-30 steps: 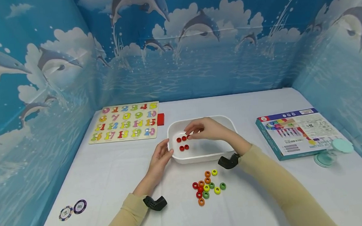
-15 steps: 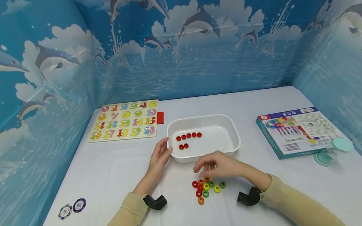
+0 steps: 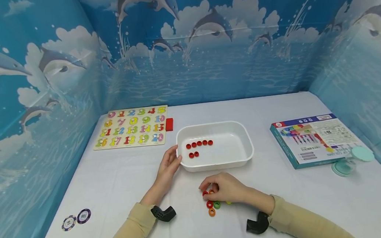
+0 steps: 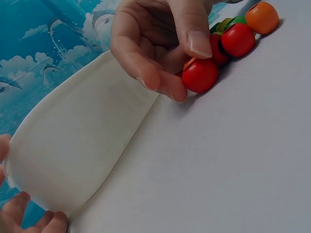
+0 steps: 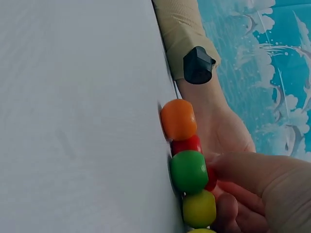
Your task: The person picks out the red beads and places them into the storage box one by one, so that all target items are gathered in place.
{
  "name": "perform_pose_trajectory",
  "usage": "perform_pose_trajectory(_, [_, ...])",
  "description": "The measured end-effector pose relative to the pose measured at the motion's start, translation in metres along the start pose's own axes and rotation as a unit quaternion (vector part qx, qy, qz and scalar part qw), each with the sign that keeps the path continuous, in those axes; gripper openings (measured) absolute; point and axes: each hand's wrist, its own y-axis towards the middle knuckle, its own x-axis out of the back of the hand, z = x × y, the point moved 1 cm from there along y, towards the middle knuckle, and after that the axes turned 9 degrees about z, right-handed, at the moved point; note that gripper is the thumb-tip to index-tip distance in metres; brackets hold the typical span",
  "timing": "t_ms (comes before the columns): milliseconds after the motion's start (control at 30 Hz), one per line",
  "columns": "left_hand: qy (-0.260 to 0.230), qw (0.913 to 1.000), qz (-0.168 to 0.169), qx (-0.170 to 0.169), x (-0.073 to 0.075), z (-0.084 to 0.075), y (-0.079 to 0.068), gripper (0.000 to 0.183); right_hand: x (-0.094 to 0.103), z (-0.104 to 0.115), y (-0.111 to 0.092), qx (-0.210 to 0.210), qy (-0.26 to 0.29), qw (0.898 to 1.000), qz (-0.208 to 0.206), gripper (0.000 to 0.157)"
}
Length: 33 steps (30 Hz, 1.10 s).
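A white tray [image 3: 227,147] stands mid-table, with two rows of red beads [image 3: 199,143] toward its left end. My left hand [image 3: 166,169] holds the tray's near left corner, thumb at the near side and fingers along the end. Just in front of the tray, my right hand [image 3: 228,188] reaches into a pile of loose beads. Its thumb and fingertips close round a red bead [image 4: 200,76] at the pile's left edge. An orange bead [image 3: 211,212] and a green bead [image 5: 188,172] show beside it; the hand hides part of the pile.
A number puzzle board [image 3: 131,127] with a red block [image 3: 169,124] beside it lies at the back left. Two poker chips [image 3: 83,216] rest at the front left. On the right are a boxed game [image 3: 314,139] and a small jar with mint lids [image 3: 344,168].
My right hand has left the tray and come down to the bead pile, where its fingertips now meet a red bead. My left hand stays at the tray's corner.
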Motion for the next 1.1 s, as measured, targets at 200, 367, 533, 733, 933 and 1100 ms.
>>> perform_pose_trajectory(200, [-0.002,1.0,0.004,-0.004,0.001,0.0,0.0,0.05,0.001,0.002,0.0,-0.019,-0.017,1.0,-0.007,0.019])
perform_pose_trajectory(367, [-0.001,1.0,0.005,-0.004,0.001,0.0,0.0,0.051,0.007,0.004,-0.003,-0.022,-0.027,0.999,-0.013,0.018])
perform_pose_trajectory(533, [-0.006,1.0,0.005,0.004,0.001,0.0,0.0,0.051,0.031,0.016,-0.01,-0.001,-0.02,1.0,-0.012,0.019])
perform_pose_trajectory(733, [-0.009,1.0,0.001,0.002,0.002,-0.001,0.001,0.05,0.082,0.03,-0.005,0.059,-0.024,0.997,-0.041,0.021])
perform_pose_trajectory(933, [-0.006,1.0,-0.001,0.006,0.001,-0.001,0.0,0.049,0.125,0.028,0.018,0.08,-0.004,0.996,-0.048,0.026])
perform_pose_trajectory(1100, [-0.006,1.0,0.003,0.002,0.001,0.0,0.0,0.05,0.14,0.012,0.046,0.064,0.048,0.997,-0.013,0.03])
